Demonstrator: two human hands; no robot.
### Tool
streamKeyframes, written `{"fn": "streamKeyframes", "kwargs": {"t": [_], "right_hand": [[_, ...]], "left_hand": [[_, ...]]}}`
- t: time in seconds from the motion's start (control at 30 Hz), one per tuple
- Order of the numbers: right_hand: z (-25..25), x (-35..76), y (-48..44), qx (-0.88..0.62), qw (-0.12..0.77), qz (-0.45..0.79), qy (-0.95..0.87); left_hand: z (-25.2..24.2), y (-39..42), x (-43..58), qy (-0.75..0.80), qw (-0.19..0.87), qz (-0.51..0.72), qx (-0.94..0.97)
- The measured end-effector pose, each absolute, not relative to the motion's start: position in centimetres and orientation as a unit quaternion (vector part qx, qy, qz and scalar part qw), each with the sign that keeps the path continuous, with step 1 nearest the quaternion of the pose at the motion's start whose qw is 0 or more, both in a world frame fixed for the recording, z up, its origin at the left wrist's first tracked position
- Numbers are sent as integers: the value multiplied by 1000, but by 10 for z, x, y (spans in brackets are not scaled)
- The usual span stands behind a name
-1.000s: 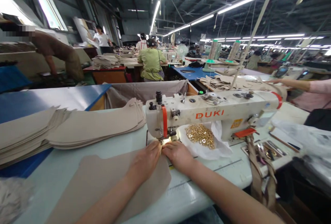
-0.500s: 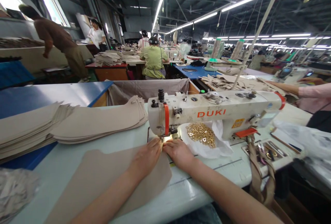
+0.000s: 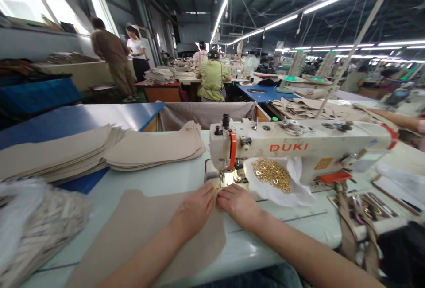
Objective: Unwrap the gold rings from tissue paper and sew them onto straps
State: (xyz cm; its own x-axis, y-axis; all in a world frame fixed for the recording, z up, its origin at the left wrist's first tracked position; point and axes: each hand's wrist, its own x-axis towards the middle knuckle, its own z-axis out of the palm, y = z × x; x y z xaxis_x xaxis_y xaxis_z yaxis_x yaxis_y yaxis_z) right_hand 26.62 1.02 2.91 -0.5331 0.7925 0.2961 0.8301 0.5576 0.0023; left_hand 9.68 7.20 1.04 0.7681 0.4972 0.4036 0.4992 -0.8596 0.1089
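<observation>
A large flat beige fabric piece (image 3: 159, 217) lies on the pale table in front of the white sewing machine (image 3: 252, 142). My left hand (image 3: 195, 206) rests over its far edge, fingers closed and pinching the material just in front of the needle area. Beside it, my right hand (image 3: 237, 201) has its fingers bent and pressed together at the same edge. The fingertips of both hands nearly meet; a small pale bit of material shows between them, its shape mostly hidden. The machine's lamp lights the presser foot (image 3: 222, 176) right beyond my fingers.
Gold-coloured metal rings (image 3: 272, 173) lie on white plastic behind my right hand. Stacked beige cut pieces (image 3: 152, 148) stand at the left, near a plastic bag of scraps (image 3: 56, 226). A tool tray (image 3: 368, 208) and hanging straps (image 3: 348, 226) are at right. Co-workers are beyond.
The view has swung left. Both hands have drawn slightly back from the needle toward me, still together at the fabric edge. A person at the far left has straightened up.
</observation>
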Motion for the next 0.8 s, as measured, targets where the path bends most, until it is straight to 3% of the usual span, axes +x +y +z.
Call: {"fn": "streamKeyframes", "kwargs": {"t": [0.23, 0.5, 0.67, 0.73, 0.8], "right_hand": [[17, 253, -5, -457, 230, -81, -855], [14, 254, -7, -501, 307, -24, -809], [13, 249, -10, -511, 327, -22, -794], [11, 249, -10, -509, 328, -22, -795], [6, 250, -8, -503, 337, -31, -795]], "left_hand": [[32, 31, 60, -325, -29, -204, -923], [-2, -6, -48, -281, 4, -120, -952], [90, 33, -73, -491, 88, -339, -797], [134, 63, -56, -504, 163, -420, -737], [161, 99, -31, -447, 183, -399, -779]]}}
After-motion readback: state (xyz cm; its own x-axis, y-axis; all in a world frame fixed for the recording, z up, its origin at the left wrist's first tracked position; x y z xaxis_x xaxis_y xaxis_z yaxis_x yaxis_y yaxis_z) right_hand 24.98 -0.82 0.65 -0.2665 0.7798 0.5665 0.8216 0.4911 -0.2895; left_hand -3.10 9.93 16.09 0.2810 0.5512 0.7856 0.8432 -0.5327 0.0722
